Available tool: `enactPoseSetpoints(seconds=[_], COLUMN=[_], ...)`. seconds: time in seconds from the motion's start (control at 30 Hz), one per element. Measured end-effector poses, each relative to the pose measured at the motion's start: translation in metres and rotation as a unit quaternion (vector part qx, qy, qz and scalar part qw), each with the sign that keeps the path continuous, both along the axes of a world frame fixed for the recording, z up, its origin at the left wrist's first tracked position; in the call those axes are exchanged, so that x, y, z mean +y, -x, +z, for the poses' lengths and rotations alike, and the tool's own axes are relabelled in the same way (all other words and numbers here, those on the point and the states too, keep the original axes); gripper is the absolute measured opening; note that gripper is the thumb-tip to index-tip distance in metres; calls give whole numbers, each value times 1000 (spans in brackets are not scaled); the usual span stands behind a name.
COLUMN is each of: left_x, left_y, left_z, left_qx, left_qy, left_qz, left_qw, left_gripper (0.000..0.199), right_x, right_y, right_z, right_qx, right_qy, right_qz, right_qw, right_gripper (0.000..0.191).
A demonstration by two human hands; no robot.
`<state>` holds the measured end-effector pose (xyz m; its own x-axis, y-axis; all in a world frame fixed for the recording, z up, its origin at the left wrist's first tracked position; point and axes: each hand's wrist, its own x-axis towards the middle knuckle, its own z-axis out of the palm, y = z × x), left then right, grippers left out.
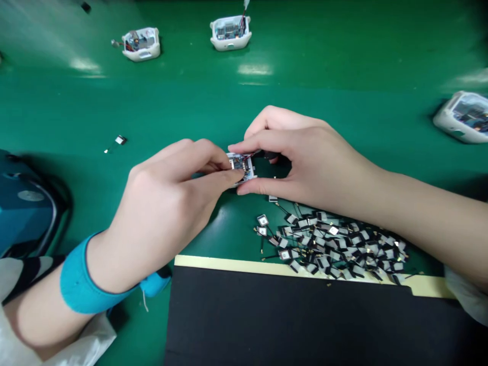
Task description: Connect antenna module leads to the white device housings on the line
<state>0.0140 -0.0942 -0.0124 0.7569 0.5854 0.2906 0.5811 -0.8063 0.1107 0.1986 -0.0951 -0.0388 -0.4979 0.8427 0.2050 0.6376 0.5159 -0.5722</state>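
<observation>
At the centre of the frame, the right hand (308, 152) has its thumb and fingers clamped on opposite edges of the small white casing (250, 172), while the left hand's (163, 188) thumb and forefinger reach in at its left end, whether pinching a part I cannot tell. The step looks like fine seating work on the circuit board (239, 163), calling next for a steady casing and light fingertip pressure. Farther out, the pile of small leaded parts (335, 249) lies lower right and two open casings (231, 33) sit along the top.
</observation>
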Motion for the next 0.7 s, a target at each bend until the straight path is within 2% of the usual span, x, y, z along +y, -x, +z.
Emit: enactPoseSetpoints(seconds=[0.5, 0.7], left_x=[-3, -7], left_y=[-4, -3], left_z=[-3, 1], left_qx=[-2, 3], left_qy=[17, 17], left_qz=[36, 29], left_qw=[999, 999], left_gripper=[15, 16], right_x=[0, 0], right_y=[0, 1], right_z=[2, 1], right_qx=[-5, -13], right_qy=[15, 5], right_qz=[-11, -8], right_qw=[1000, 1000], right_gripper=[35, 36])
